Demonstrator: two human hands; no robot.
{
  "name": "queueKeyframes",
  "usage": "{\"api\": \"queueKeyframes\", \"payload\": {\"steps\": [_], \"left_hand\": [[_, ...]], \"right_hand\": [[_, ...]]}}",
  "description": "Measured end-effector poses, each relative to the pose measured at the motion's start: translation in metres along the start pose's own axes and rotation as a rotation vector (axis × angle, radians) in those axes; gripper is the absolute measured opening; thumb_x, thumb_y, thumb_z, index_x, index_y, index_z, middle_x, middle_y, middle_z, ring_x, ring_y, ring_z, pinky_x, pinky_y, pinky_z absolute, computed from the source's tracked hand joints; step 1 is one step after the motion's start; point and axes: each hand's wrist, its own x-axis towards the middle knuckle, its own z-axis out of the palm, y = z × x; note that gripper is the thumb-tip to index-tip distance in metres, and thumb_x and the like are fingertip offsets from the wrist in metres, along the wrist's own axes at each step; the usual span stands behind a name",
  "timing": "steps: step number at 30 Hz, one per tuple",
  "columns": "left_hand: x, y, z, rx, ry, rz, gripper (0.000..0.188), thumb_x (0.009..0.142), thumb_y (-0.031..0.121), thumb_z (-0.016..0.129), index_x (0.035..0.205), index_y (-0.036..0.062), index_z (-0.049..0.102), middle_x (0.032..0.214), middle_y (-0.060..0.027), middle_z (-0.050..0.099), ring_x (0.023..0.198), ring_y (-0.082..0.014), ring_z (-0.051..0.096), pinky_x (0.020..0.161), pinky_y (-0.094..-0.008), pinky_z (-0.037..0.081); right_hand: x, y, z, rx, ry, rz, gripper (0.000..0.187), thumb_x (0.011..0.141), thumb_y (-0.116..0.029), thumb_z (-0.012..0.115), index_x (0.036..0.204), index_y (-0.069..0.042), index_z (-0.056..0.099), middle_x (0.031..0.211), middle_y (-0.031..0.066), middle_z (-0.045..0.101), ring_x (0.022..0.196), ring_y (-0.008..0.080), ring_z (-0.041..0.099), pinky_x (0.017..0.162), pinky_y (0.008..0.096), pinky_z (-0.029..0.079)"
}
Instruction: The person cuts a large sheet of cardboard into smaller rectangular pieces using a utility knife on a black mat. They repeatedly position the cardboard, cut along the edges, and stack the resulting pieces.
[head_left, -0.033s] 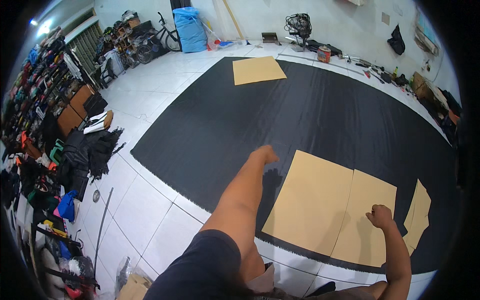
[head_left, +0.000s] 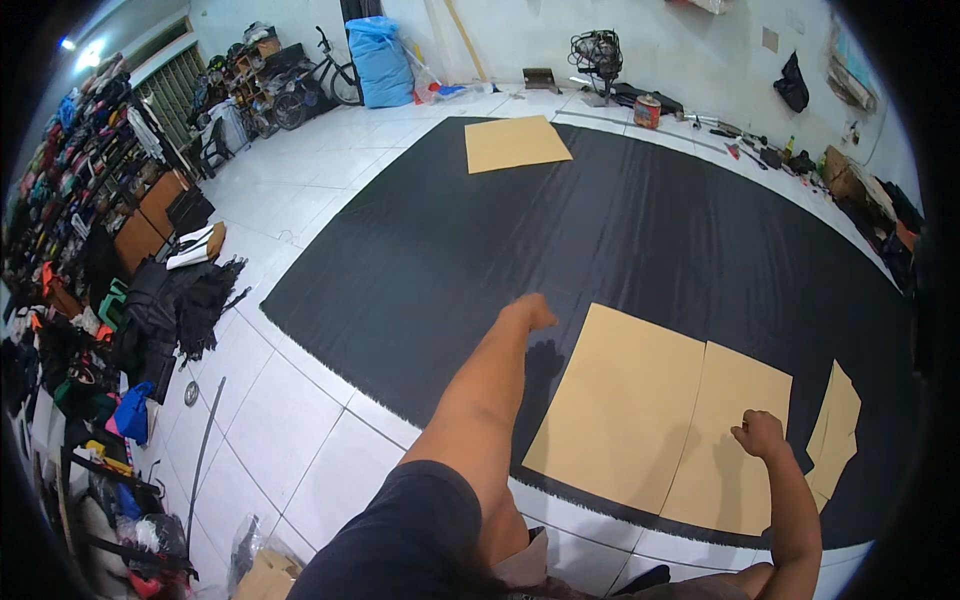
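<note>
My left hand (head_left: 534,311) reaches out above a large sheet of black cloth (head_left: 420,230), just left of a tan cardboard pattern piece (head_left: 620,400). Its fingers look curled, with nothing seen in them. My right hand (head_left: 760,434) is a loose, empty fist over a second tan piece (head_left: 735,430), which meets the first along a straight seam. Farther right on the cloth lies a narrow, angular tan piece (head_left: 835,430). Another four-sided tan piece (head_left: 515,143) rests near the cloth's far edge. Shadows of both hands fall close by.
White floor tiles (head_left: 290,430) surround the cloth. Along the left stand piled fabrics (head_left: 80,190), a black fringed heap (head_left: 180,300) and a thin rod (head_left: 207,450). At the back are a blue bag (head_left: 380,65), a fan (head_left: 597,55) and a red can (head_left: 647,111). Tools lie along the right wall.
The view has shifted very slightly. Both hands and the cardboard pieces hold the same places.
</note>
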Motion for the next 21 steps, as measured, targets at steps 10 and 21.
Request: {"api": "queueKeyframes", "payload": {"steps": [10,21], "left_hand": [[-0.007,0.035,-0.007,-0.004,-0.083,0.087,0.061,0.085,0.047,0.069,0.124,-0.0005,0.067,0.131,-0.0222,0.064,0.124,-0.0391,0.059,0.103,-0.0481,0.047],[-0.042,0.056,-0.023,-0.026,-0.059,0.033,0.061,0.084,0.046,0.072,0.125,0.0013,0.067,0.133,-0.0180,0.063,0.118,-0.0334,0.062,0.100,-0.0447,0.049]], "right_hand": [[-0.002,0.012,-0.004,-0.051,-0.137,0.043,0.041,0.087,-0.042,0.067,0.098,-0.003,0.071,0.095,0.0144,0.073,0.094,0.0315,0.070,0.084,0.0439,0.054],[0.001,0.018,-0.001,-0.060,-0.187,0.040,0.046,0.091,-0.047,0.061,0.110,-0.007,0.070,0.107,0.0160,0.072,0.104,0.0342,0.068,0.090,0.0481,0.053]]}}
